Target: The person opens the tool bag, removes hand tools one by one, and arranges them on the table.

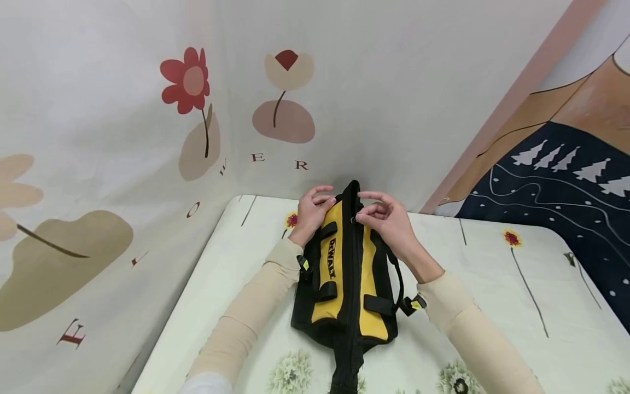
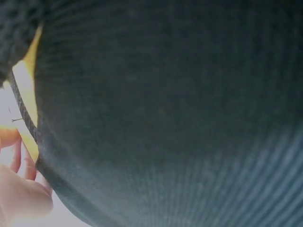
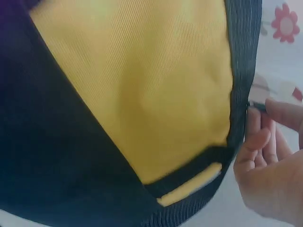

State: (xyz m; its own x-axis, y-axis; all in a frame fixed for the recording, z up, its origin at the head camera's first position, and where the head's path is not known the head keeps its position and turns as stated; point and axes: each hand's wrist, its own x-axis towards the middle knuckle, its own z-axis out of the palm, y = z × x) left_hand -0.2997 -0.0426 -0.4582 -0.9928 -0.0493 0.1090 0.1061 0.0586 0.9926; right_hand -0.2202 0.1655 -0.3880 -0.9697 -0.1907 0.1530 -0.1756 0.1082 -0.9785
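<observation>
From my end I'm seeing the yellow-and-black DEWALT bag [image 1: 350, 268] lying on the flowered tabletop [image 1: 477, 257], at 5 o'clock from the head view's centre. The right hand [image 1: 391, 224], at the bag's 1 o'clock, is pinching the zipper pull [image 1: 353, 220] between thumb and finger; the left hand [image 1: 313, 210], at 11 o'clock, is grasping the far edge, how firmly I'm not managing to tell.

I'm guessing soft, grippy fabric, fairly light, not fragile, probably sagging without bracing. For holds, I'm favouring the far edge for steadying, the 9 o'clock handle [image 1: 328, 291] for lifting.

The tail strip [image 1: 346, 366] is running off-frame at 6 o'clock. Dark fabric is filling most of the left wrist view, leaving part of a hand at 8 o'clock. Any contents are hiding inside.
</observation>
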